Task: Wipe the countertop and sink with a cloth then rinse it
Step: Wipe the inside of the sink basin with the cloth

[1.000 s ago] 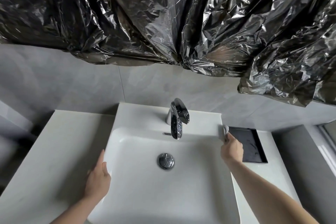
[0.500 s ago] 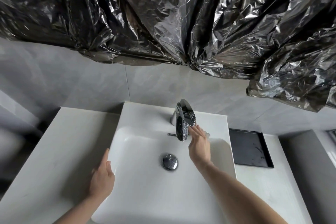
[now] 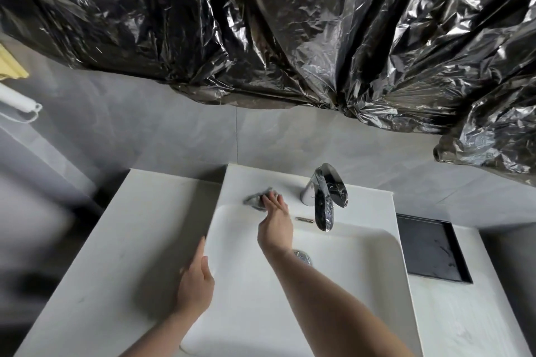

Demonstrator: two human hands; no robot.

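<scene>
A white square sink [image 3: 342, 293] sits in a white countertop [image 3: 121, 240]. My right hand [image 3: 275, 226] reaches across the basin and presses a small grey cloth [image 3: 256, 199] onto the sink's back ledge, left of the chrome faucet [image 3: 326, 197]. The cloth is bunched under my fingertips and only its left part shows. My left hand [image 3: 195, 284] rests flat on the sink's left rim, fingers together and thumb apart, holding nothing. The chrome drain [image 3: 301, 255] is partly hidden by my right forearm.
A black rectangular tray [image 3: 432, 249] lies on the countertop right of the sink. Crumpled black plastic sheeting [image 3: 275, 32] hangs over the grey wall above. A white rail [image 3: 17, 101] and a yellow item [image 3: 11, 62] are at the far left.
My right hand has swept the cloth leftward along the back ledge, from the right corner past the faucet to its left side. The left hand stays on the left rim. The view shifted left.
</scene>
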